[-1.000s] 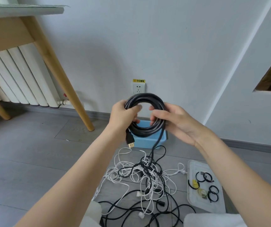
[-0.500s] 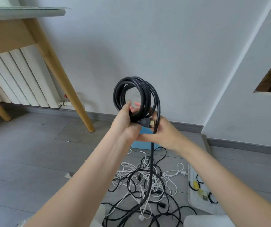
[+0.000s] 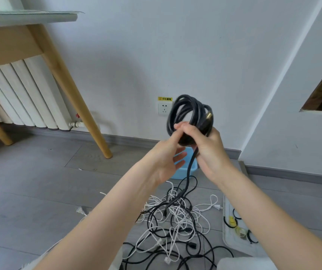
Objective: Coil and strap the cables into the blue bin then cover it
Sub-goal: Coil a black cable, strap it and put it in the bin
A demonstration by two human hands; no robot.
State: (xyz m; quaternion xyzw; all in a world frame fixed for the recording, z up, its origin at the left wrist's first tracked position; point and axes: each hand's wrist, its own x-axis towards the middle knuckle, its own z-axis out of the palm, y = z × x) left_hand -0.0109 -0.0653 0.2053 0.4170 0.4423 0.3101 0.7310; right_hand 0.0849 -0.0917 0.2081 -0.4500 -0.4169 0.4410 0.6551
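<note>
- Since a second earlier, the thick black coiled cable (image 3: 190, 117) had turned edge-on, at 12 o'clock above the blue plastic bin (image 3: 190, 168).
- Right hand (image 3: 206, 147) clamped the coil's base; left hand (image 3: 168, 154) touched it, fingers loosely spread.
- Its tail hung uncoiled; strapping remained ahead.

blue bin (image 3: 192, 168): mostly hidden behind hands | tray (image 3: 226, 227): partly hidden
</note>
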